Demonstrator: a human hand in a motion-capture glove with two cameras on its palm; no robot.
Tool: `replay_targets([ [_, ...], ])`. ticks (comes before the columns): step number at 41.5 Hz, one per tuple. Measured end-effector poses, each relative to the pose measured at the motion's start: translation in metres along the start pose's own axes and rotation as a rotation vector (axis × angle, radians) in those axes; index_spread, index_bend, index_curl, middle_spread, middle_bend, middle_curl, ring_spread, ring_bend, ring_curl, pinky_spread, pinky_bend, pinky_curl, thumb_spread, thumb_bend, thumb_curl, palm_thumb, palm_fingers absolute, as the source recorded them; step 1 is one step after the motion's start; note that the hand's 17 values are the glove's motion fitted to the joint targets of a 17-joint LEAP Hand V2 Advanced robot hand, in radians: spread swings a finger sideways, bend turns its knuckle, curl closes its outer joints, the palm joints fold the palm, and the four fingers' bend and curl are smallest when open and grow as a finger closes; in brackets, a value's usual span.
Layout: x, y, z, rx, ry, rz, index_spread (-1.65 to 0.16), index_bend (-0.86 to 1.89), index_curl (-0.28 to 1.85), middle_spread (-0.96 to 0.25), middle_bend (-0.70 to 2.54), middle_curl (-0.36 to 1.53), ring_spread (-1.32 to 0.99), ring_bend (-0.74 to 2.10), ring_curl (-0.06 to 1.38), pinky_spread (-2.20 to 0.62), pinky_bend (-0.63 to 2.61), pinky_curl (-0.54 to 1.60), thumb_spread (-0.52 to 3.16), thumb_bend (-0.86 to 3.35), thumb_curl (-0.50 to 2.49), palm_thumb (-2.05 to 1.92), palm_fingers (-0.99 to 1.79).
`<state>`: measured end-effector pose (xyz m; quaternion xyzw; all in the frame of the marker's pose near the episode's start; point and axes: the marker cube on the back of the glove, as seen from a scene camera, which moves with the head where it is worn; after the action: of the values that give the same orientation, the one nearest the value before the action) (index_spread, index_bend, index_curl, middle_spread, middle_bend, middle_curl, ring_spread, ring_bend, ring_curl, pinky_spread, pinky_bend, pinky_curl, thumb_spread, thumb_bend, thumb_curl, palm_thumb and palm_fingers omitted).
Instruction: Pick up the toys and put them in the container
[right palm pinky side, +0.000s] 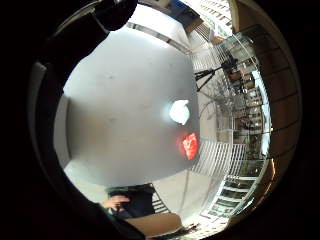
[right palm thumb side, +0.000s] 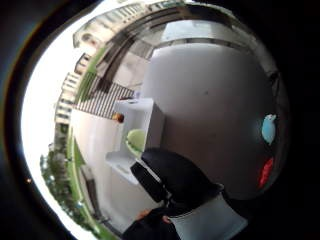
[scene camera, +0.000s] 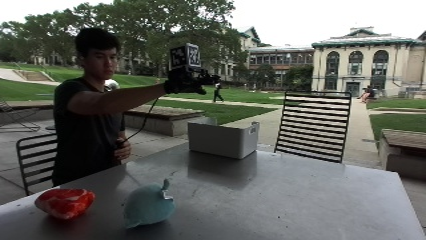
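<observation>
White container (scene camera: 223, 139), green toy (right palm thumb side: 135, 139) inside

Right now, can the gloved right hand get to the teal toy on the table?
Probably yes. The right hand is raised above the white container, and the teal toy lies in the open beside the red toy, with nothing covering it.

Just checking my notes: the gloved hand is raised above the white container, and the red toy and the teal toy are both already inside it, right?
Not quite. The gloved hand is raised above the white container, but the red toy and the teal toy lie on the table, well away from the container. The outside view shows this.
</observation>
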<state>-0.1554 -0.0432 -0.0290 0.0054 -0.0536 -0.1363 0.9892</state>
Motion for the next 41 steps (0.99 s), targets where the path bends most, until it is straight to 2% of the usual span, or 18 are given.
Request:
replay_targets([
  [3, 0.076, -0.006, 0.006, -0.005, 0.041, 0.172, -0.29, 0.11, 0.16, -0.05, 0.19, 0.48, -0.06, 0.39, 0.28, -0.04, 1.09, 0.35, 1.01, -0.08, 0.32, -0.09, -0.16],
  [8, 0.187, -0.005, 0.028, -0.03, 0.071, 0.262, -0.29, 0.11, 0.16, -0.05, 0.18, 0.46, -0.06, 0.35, 0.27, -0.02, 1.05, 0.34, 1.01, -0.08, 0.3, -0.09, -0.15],
  [14, 0.267, 0.003, 0.063, -0.041, 0.089, 0.362, -0.3, 0.11, 0.17, -0.05, 0.17, 0.44, -0.06, 0.32, 0.27, 0.0, 1.03, 0.33, 1.0, -0.07, 0.28, -0.08, -0.16],
  [24, 0.343, 0.02, 0.134, -0.146, 0.074, 0.421, -0.31, 0.08, 0.16, -0.04, 0.15, 0.4, -0.04, 0.29, 0.28, 0.03, 1.03, 0.33, 0.98, -0.07, 0.26, -0.08, -0.18],
  [41, 0.381, 0.034, 0.238, -0.272, 0.016, 0.476, -0.3, 0.09, 0.14, -0.04, 0.15, 0.35, -0.02, 0.25, 0.29, 0.04, 1.07, 0.34, 0.97, -0.04, 0.25, -0.03, -0.18],
])
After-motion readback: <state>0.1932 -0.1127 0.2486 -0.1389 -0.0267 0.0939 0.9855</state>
